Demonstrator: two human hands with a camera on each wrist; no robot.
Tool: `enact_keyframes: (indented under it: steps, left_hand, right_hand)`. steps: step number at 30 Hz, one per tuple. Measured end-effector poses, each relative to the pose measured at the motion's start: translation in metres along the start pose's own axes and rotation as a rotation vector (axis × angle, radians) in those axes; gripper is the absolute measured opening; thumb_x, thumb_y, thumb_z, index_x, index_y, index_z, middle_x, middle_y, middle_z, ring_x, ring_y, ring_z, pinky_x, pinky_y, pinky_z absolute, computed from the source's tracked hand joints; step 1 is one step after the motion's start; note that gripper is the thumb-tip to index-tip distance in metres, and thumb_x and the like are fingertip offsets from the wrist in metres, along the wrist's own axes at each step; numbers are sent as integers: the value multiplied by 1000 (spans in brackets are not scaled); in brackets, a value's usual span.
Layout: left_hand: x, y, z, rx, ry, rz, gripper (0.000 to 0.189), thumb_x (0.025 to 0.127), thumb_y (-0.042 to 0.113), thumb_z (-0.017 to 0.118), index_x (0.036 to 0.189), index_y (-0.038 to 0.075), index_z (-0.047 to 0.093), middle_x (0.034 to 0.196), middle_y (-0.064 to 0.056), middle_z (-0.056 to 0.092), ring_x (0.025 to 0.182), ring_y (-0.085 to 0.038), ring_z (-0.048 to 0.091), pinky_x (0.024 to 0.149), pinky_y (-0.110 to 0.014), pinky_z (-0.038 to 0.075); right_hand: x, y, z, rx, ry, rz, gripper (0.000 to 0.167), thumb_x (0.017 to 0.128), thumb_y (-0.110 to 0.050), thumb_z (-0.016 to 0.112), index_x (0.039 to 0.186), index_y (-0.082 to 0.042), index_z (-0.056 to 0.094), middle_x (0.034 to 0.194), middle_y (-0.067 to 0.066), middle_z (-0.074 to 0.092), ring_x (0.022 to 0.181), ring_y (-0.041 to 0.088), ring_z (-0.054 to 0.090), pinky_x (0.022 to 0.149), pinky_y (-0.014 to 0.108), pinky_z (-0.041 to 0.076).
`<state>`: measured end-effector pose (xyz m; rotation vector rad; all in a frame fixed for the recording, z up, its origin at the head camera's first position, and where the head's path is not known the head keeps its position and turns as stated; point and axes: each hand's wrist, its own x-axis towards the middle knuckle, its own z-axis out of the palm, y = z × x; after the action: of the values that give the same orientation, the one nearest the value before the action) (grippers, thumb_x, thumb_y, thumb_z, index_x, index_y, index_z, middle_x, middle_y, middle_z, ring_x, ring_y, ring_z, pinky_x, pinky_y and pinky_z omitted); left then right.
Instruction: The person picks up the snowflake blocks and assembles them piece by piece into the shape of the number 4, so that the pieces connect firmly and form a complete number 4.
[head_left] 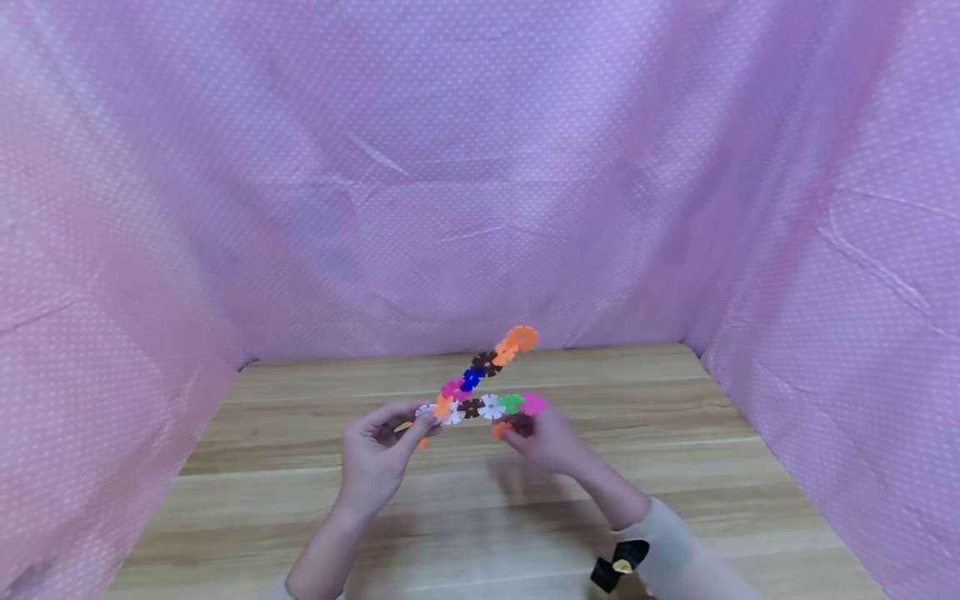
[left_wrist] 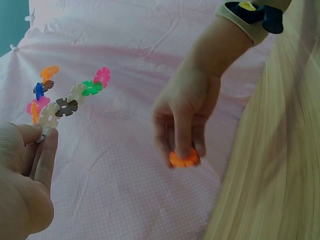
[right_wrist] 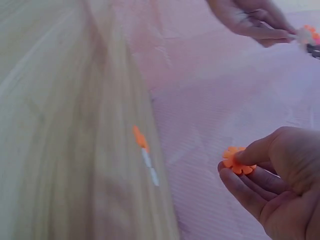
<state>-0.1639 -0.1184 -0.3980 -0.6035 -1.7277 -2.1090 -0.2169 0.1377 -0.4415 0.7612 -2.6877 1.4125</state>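
My left hand (head_left: 372,458) pinches a white notched flower-shaped disc (left_wrist: 50,116) at the corner of a V-shaped chain of interlocking plastic discs, held up over the table. One branch runs through pink, blue (head_left: 471,380) and brown to an orange end disc (head_left: 522,337). Along the other come brown, white, green (head_left: 512,404) and a pink end disc (head_left: 532,403). Between thumb and fingertips, my right hand (head_left: 551,437) holds a single orange disc (right_wrist: 239,160), apart from the chain. The pink end disc overlaps the right hand in the head view.
On the wooden table (head_left: 450,517) lies a short row of orange (right_wrist: 140,138) and white (right_wrist: 150,167) pieces, shown in the right wrist view. Pink dotted cloth (head_left: 465,208) hangs around the back and sides. A black strap (head_left: 628,554) sits at the right sleeve.
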Motion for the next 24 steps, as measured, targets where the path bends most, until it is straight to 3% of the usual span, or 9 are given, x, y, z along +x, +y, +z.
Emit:
enact_keyframes:
  steps: [4,10,16,24]
  left_hand:
    - [0,-1,0,-1,-1,2,14,89,-20,72,102,-23,69,94,2,82,81,-11,80,76,-33,69]
    - [0,-1,0,27,4,-2,12,90,-18,73,102,-20,71,92,1,82,77,-11,80,74,-33,69]
    - [1,-1,2,28,1,-1,13,90,-17,73,102,-21,71,91,2,81,77,-10,79,74,-32,69]
    - [0,0,2,37,17,-9,13,89,-17,74,102,-20,72,92,2,82,77,-10,79,74,-32,69]
  right_hand:
    - [-11,-3,-28,37,90,-33,6,95,-3,76,101,-5,75,85,8,74,71,7,65,62,19,60]
    - [-24,-17,-54,182,203,-19,14,93,6,75,107,1,76,99,17,79,85,9,76,78,25,69]
    - [-34,-24,-67,286,280,-99,16,92,13,73,107,12,71,97,13,78,84,4,76,76,27,69]
    - [-38,-29,-75,287,303,-163,15,93,14,71,107,10,72,95,18,78,85,6,77,77,26,69]
